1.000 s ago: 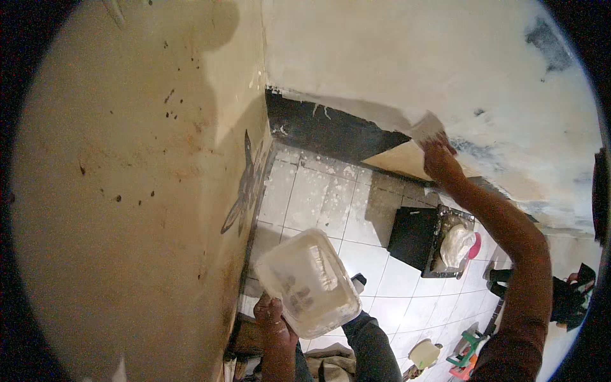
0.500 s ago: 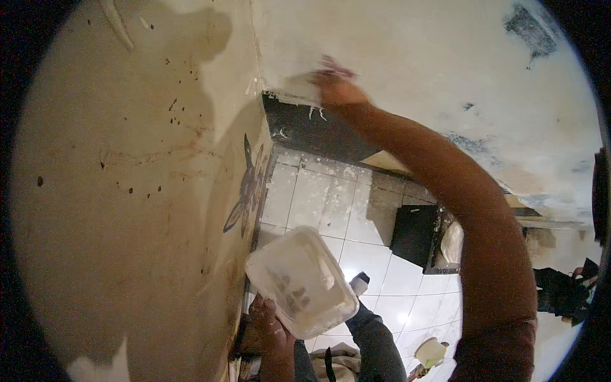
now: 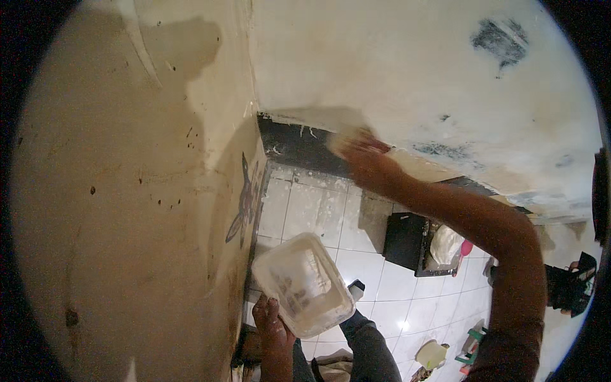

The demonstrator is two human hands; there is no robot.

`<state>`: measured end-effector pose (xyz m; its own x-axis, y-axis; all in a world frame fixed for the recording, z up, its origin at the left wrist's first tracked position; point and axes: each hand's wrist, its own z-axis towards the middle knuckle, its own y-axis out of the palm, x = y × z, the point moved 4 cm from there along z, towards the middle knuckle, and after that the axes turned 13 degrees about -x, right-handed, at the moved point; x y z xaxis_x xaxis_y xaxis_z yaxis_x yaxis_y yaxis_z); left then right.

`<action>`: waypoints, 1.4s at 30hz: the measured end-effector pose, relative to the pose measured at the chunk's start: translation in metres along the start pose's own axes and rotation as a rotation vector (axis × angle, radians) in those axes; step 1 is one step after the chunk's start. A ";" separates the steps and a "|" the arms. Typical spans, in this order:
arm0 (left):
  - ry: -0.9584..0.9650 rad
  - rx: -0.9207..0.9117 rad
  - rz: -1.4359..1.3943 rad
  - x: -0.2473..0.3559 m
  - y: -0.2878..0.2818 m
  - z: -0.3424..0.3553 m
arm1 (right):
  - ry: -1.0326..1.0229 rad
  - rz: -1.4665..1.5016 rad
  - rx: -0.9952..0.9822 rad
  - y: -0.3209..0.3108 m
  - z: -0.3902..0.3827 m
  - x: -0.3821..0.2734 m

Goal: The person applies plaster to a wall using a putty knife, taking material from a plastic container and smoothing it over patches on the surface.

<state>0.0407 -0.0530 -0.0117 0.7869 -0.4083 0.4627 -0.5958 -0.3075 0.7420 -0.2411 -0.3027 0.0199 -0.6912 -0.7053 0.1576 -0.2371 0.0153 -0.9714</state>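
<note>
My left hand [image 3: 273, 325] grips the lower left rim of a translucent white plastic tub [image 3: 264, 264], fingers closed on its edge. Pale, whitish material is smeared inside the tub, which is held tilted above the floor. My right hand [image 3: 366, 156] is stretched out to the lower part of the pale wall [image 3: 369, 57], near a dark strip [image 3: 299, 140] along its bottom. Motion smears this hand. A pale, flat-looking thing [image 3: 344, 137] shows at its fingers, too blurred to name.
A stained wall [image 3: 127, 191] meets the pale one in a corner at left. On the white tiled floor [image 3: 363, 274] stands a black box-like piece [image 3: 402, 242] beside a white bundle [image 3: 444, 245] and a pink thing [image 3: 466, 247]. A dark-clothed figure [image 3: 566, 286] shows at far right.
My right hand has swept down and slightly right along the wall. The view has shifted a little; my left hand still holds the tub.
</note>
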 end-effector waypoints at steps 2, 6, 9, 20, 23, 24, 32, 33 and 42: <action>0.034 0.018 0.036 0.009 0.006 -0.008 | -0.085 -0.216 0.374 -0.041 0.088 -0.030; 0.093 -0.022 0.101 0.015 0.047 -0.004 | 0.260 0.242 -0.075 -0.008 0.165 0.042; 0.077 -0.060 0.123 0.023 0.051 -0.006 | 0.187 -0.139 0.162 0.029 0.073 0.111; 0.061 -0.064 0.073 0.023 0.045 -0.005 | 0.429 -0.810 -0.547 0.029 -0.255 0.086; 0.067 -0.085 0.025 0.020 0.043 -0.003 | 0.148 -0.068 -0.044 -0.001 -0.072 0.047; 0.074 -0.087 0.055 0.028 0.042 -0.003 | 0.030 0.001 0.151 -0.052 0.000 0.011; -0.028 -0.032 0.019 0.016 0.040 -0.018 | 0.294 -0.188 -0.092 -0.062 0.128 0.056; -0.030 -0.063 0.093 0.014 0.044 -0.016 | 0.376 0.112 0.046 -0.034 0.079 0.094; -0.080 -0.068 -0.018 -0.011 -0.004 0.006 | 0.706 -0.721 -0.689 0.029 -0.432 0.164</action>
<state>0.0330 -0.0521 -0.0224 0.7805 -0.4712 0.4109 -0.5671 -0.2571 0.7825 -0.6566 -0.1117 0.0941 -0.4200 -0.1705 0.8914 -0.8830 0.3034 -0.3581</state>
